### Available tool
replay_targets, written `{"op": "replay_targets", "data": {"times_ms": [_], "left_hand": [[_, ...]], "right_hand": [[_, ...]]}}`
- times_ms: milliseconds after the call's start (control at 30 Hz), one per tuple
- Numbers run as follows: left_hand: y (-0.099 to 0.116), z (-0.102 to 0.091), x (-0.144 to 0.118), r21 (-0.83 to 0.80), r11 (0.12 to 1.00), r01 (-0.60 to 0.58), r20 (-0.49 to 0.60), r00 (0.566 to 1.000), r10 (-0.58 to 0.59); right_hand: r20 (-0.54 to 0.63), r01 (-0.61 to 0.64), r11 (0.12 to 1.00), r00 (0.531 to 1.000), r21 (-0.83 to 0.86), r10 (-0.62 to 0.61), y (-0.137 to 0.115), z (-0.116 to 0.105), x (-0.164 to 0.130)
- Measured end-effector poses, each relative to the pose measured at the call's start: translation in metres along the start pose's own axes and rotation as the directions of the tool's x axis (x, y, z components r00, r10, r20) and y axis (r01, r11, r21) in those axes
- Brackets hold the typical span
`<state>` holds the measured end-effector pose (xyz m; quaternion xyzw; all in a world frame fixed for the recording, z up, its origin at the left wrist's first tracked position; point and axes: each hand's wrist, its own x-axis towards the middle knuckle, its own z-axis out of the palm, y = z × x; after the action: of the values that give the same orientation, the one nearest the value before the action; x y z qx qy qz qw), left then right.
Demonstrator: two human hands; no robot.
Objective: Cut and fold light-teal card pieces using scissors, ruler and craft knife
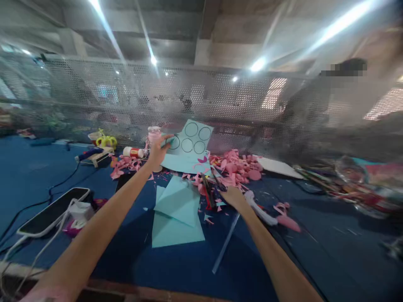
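Observation:
My left hand (pixel 158 149) is closed on the left edge of a light blue foam or paper sheet (pixel 195 145), held raised and tilted. Black circles are drawn on it. My right hand (pixel 232 196) is low over the table beside several dark, slender tools (pixel 208 192). Its fingers look curled, but whatever they hold is too blurred to name. More light blue sheets (pixel 178 228) overlap on the table between my arms. Around the tools lie pink cut pieces (pixel 233 165) and small blue scraps (pixel 208 218).
A clear ruler-like strip (pixel 226 243) lies near my right forearm. On the left are a phone (pixel 55 212) with a white cable, a glue gun (pixel 90 154), yellow-handled scissors (pixel 107 141) and a white bottle (pixel 132 152). A perforated metal panel (pixel 220 100) stands behind the table; a person (pixel 311 109) is beyond it.

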<state>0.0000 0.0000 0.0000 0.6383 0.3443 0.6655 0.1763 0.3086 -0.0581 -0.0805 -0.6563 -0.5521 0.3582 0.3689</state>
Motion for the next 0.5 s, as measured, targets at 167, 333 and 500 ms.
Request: {"op": "replay_targets", "data": {"times_ms": [167,333,500], "left_hand": [[0.005,-0.014,-0.021,-0.222,0.961,0.168,0.116,0.983,-0.144],[0.017,-0.021,-0.028,-0.331,0.930,0.160,0.118,0.985,-0.127],[0.018,-0.019,-0.027,-0.350,0.922,0.163,0.162,0.981,-0.111]], "right_hand": [[0.015,0.080,0.986,0.996,0.148,-0.083,-0.010,0.002,-0.005],[0.131,0.163,0.871,0.959,0.463,-0.250,-0.028,0.025,-0.028],[0.257,0.134,0.749,0.888,0.649,-0.382,-0.043,0.044,-0.050]]}}
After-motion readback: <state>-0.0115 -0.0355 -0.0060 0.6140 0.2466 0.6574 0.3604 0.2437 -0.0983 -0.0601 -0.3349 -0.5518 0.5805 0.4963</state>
